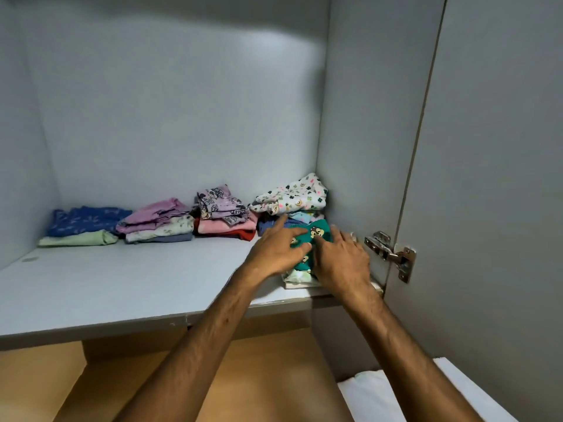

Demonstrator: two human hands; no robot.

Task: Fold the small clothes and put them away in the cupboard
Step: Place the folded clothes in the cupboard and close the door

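The shelf (122, 278) is matt, smooth pale-grey laminate, chipped along its front edge. The door hinge (391, 252) is shiny bare metal. The green garment (316, 236) and folded piles (158, 222) are soft printed cloth, slightly creased.

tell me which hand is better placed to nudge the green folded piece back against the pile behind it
Left, probably. The left hand lies flat on the green piece with fingers already reaching the back pile. The right hand sits nearer the cupboard wall and hinge.
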